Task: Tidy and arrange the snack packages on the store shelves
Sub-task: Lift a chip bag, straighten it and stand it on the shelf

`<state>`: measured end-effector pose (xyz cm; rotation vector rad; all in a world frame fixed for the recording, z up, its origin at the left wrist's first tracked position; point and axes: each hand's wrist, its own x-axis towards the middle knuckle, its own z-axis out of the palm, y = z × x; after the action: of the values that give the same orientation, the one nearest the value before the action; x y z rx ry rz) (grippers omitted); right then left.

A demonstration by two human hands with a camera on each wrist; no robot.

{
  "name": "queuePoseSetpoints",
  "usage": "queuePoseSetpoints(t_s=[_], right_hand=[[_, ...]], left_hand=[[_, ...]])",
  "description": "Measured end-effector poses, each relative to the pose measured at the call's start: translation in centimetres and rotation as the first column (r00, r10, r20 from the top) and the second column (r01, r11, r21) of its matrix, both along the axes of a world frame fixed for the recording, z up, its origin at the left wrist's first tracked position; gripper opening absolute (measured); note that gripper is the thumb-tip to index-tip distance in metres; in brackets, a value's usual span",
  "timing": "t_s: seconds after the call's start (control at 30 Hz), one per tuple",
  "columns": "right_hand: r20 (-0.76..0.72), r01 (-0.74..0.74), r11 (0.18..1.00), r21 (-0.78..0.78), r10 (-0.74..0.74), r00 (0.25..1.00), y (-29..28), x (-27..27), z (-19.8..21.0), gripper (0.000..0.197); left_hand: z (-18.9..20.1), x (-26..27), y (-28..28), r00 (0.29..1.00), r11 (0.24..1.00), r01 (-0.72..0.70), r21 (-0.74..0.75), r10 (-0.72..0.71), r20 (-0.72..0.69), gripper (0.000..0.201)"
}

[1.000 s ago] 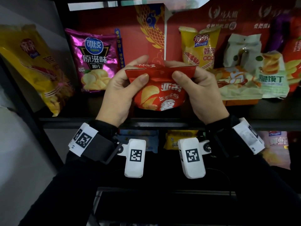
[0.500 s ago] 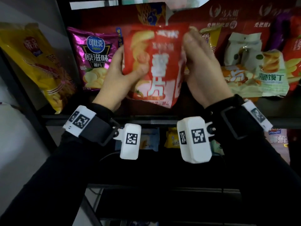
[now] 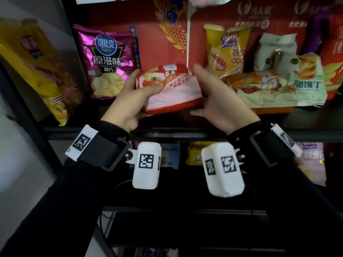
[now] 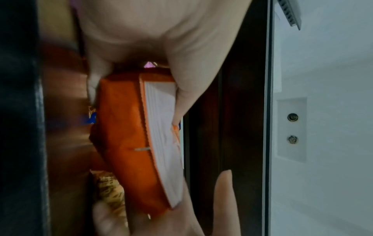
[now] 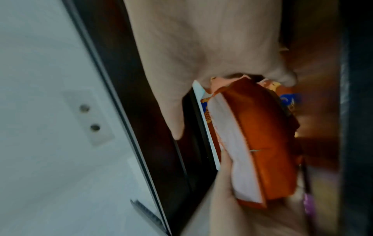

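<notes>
Held between two hands above the front edge of a dark shelf [image 3: 306,125]: a red bag [image 3: 172,89] of chips, tipped back so its pale lower panel and red bottom seam face the camera. Left hand [image 3: 130,101] clamped on the bag's left end, thumb pressed across the front near a printed tomato, fingers hidden behind. Right hand [image 3: 219,101] at the bag's right end, fingers fairly straight and spread; seen from the left wrist, thumb standing free while palm and fingers support the bag from below. From both wrist views, the bag [image 4: 139,143] [image 5: 260,143] appears edge-on, orange-red with a white face, both views blurred. Behind, a red backing board [image 3: 161,34] with gold dragon artwork. On the same shelf to the left, a purple bag [image 3: 105,62] standing upright against the board, and farther left a large yellow bag [image 3: 37,69] leaning at a tilt. To the right, a smaller yellow bag [image 3: 226,49] upright, with a white and orange bag [image 3: 259,86] lying flat just in front of it, and a pale green bag [image 3: 308,80] beside that. White tagged camera units on black straps at both wrists, black sleeves below. More packets dimly visible on the shelf underneath.
</notes>
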<state>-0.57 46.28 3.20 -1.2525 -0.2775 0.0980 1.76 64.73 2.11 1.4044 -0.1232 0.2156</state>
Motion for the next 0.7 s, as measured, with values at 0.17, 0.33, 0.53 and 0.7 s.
queuePoseSetpoints(t_s=[0.17, 0.33, 0.53, 0.7], right_hand=[[0.189, 0.217, 0.976, -0.03, -0.208, 0.96, 0.4, 0.3, -1.4, 0.07], [0.172, 0.334, 0.941, -0.053, -0.321, 0.931, 0.3, 0.2, -0.7, 0.052], [0.43, 0.379, 0.912, -0.156, -0.282, 0.858, 0.0, 0.1, -1.0, 0.068], [0.641, 0.374, 0.907, -0.194, -0.171, 0.748, -0.5, 0.0, -1.8, 0.042]], left_hand=[[-0.1, -0.5, -0.2, 0.977, 0.977, 0.213, 0.016, -0.213, 0.016, 0.095], [-0.6, -1.5, -0.6, 0.919, 0.845, 0.023, 0.534, -0.229, 0.322, 0.115], [-0.9, -1.7, -0.1, 0.765, 0.885, -0.132, 0.447, -0.196, 0.614, 0.066], [-0.9, -1.4, 0.6, 0.758, 0.881, -0.184, 0.436, -0.155, 0.634, 0.032]])
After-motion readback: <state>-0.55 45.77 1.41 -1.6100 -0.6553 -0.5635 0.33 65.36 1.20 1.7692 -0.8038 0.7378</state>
